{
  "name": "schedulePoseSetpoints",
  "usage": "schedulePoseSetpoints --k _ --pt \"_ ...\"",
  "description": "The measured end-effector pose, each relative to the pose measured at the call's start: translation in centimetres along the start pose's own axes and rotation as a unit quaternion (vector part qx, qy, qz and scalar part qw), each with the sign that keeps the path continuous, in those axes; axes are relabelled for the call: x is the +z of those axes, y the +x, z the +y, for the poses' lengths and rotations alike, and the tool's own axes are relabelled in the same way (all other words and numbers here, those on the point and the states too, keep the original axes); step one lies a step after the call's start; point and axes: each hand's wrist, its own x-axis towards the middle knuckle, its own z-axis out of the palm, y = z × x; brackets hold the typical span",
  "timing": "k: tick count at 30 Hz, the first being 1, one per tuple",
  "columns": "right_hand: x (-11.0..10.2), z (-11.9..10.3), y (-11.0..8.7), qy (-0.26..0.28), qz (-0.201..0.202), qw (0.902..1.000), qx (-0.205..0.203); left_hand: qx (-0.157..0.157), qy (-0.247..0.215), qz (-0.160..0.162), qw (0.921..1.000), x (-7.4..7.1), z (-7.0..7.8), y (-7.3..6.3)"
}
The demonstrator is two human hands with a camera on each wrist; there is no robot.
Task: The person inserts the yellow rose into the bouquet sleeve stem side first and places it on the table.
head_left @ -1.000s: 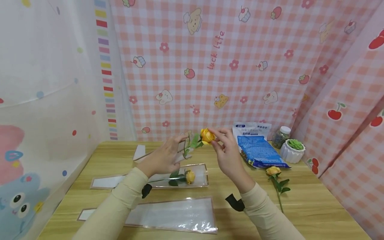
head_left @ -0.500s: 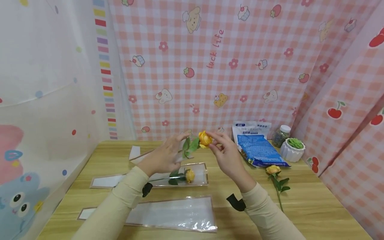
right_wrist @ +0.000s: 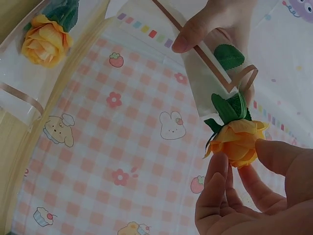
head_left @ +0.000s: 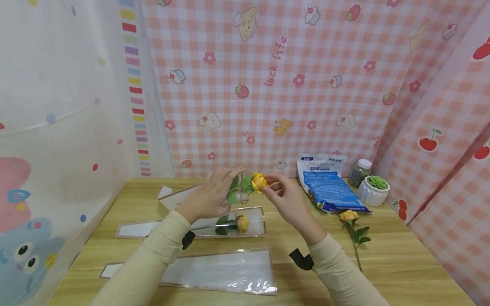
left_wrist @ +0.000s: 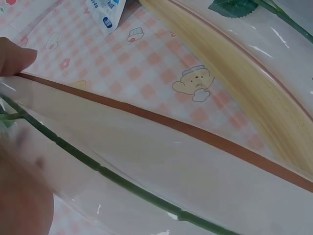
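Observation:
My left hand grips a clear flower sleeve with a brown edge, holding it above the table. A yellow rose has its green stem inside this sleeve, as the left wrist view shows. Its bloom sticks out past the sleeve's mouth, with leaves around the opening. My right hand holds the bloom by the fingertips; in the right wrist view the thumb and fingers stand around the petals. The left thumb presses the sleeve's brown edge there.
On the wooden table lie a sleeve with a yellow rose inside and a flat sleeve nearer me. To the right are a loose rose, a blue-white bag, a jar and a potted succulent.
The rose has moved left and slightly down with my right hand, its leaves now at the sleeve's mouth. The held sleeve's narrow end has shifted left. My left hand stays nearly in place.

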Motion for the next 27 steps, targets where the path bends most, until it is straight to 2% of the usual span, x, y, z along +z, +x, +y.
schedulePoseSetpoints --k 8,18,27 --pt "0.31 0.07 -0.24 0.030 -0.002 0.9994 0.015 -0.005 -0.023 -0.010 0.9997 -0.14 0.30 0.35" --pt "0.45 -0.27 -0.36 0.028 0.002 0.9995 0.014 -0.010 -0.028 -0.017 0.9994 -0.26 0.53 0.43" --pt "0.74 -0.20 -0.29 0.013 0.009 0.9999 -0.007 -0.006 -0.037 -0.019 0.9991 -0.26 0.59 0.43"
